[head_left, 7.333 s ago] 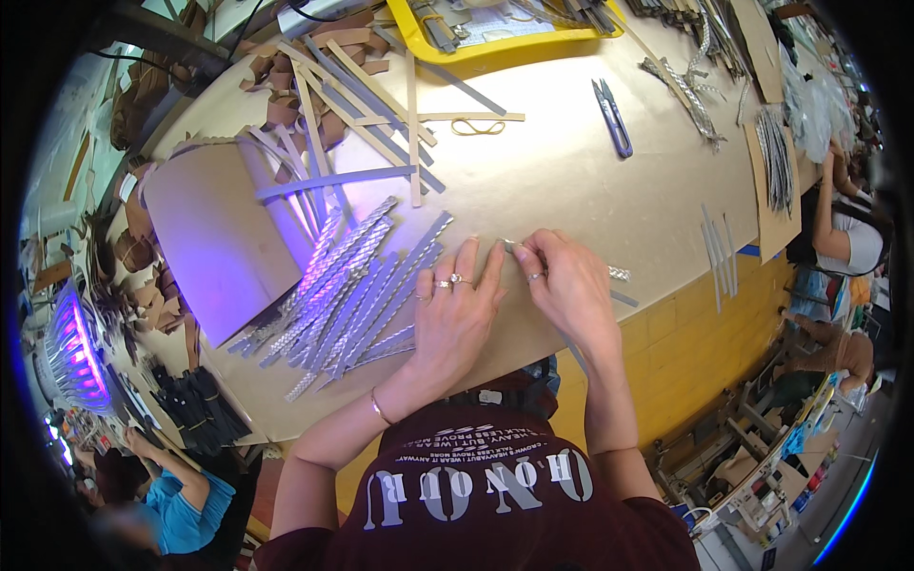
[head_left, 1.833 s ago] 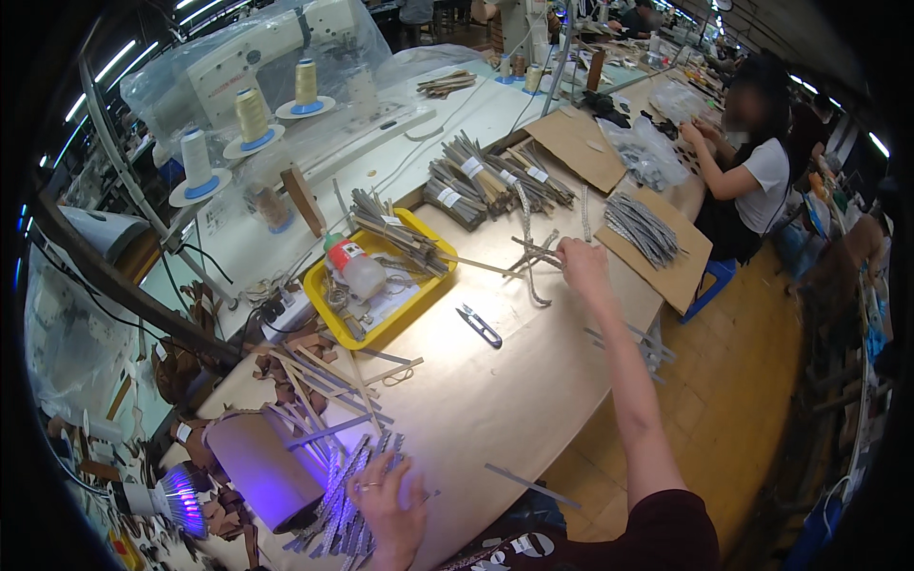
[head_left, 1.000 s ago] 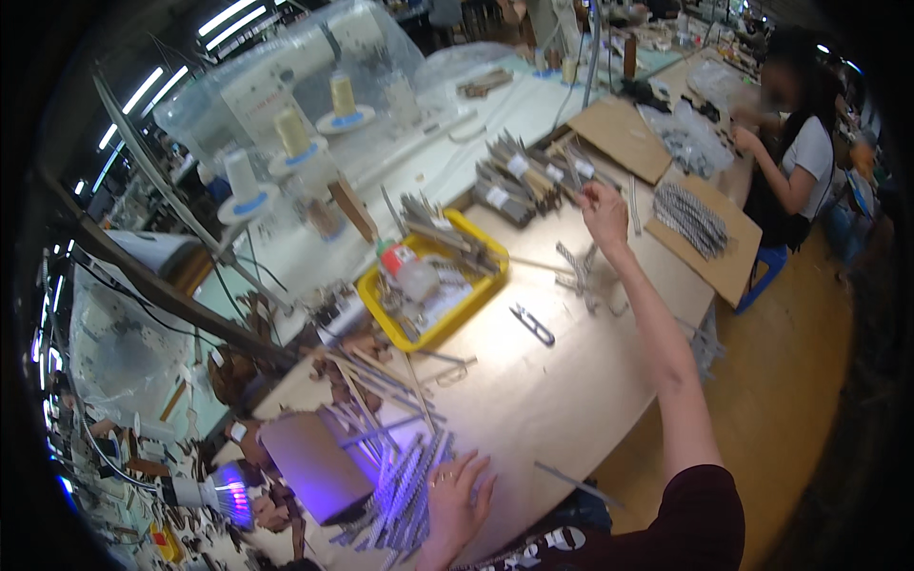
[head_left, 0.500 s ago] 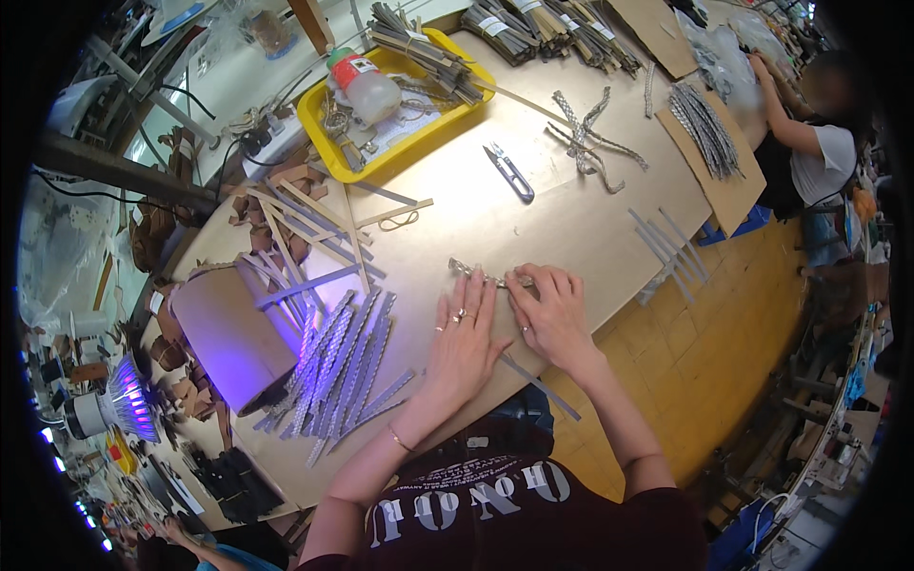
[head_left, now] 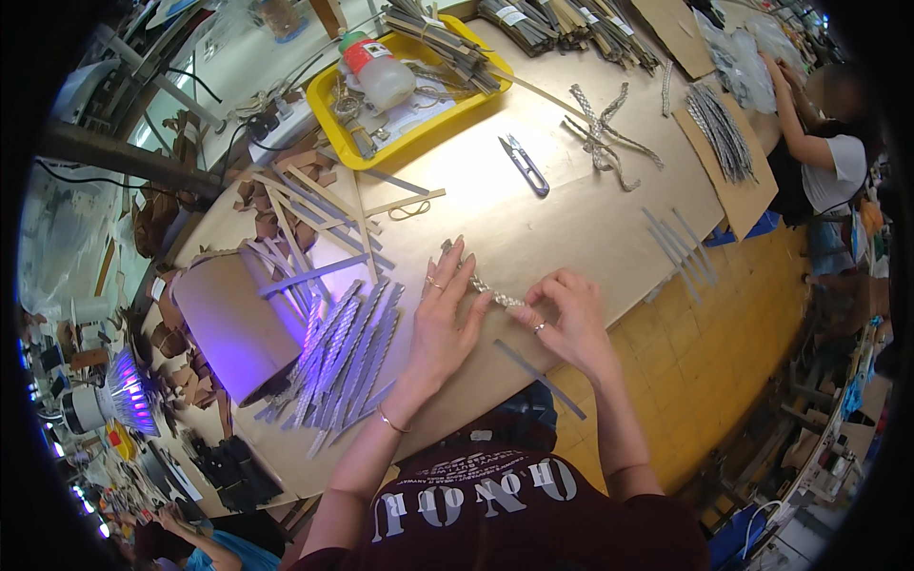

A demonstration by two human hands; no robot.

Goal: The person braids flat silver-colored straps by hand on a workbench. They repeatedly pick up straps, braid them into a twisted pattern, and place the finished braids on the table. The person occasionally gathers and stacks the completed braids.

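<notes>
I read the braided strip (head_left: 500, 298) at dial centre, above the desk (head_left: 457, 214). Left hand (head_left: 441, 328), eight o'clock: fingers extended across the strip, not clenched. Right hand (head_left: 574, 324), four o'clock: thumb and fingers pinch its near end. I locate thread snips (head_left: 534, 177) at twelve, the yellow tray (head_left: 430, 144) at eleven.

Silvery braided strip (head_left: 497, 295), aslant

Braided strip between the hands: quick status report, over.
Left hand, fingers extended across braided strip. Right hand pinching it. Loose grey strip partly off the table, touching neither hand. Snips lying beyond, apart.
</notes>
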